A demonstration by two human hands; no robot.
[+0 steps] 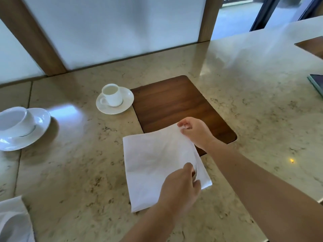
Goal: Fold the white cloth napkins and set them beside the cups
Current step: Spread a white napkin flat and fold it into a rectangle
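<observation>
Both hands pinch the napkin (157,165) at table (78,172) centre: right hand (196,132) far corner, left hand (180,188) near-right edge, apparently the top layer only. Risk: uneven pull skews the fold, well short of the cup (112,95) far-left.

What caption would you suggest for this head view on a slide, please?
Both hands, left and right, pinch the right edge of a white napkin on a stone table.
</observation>
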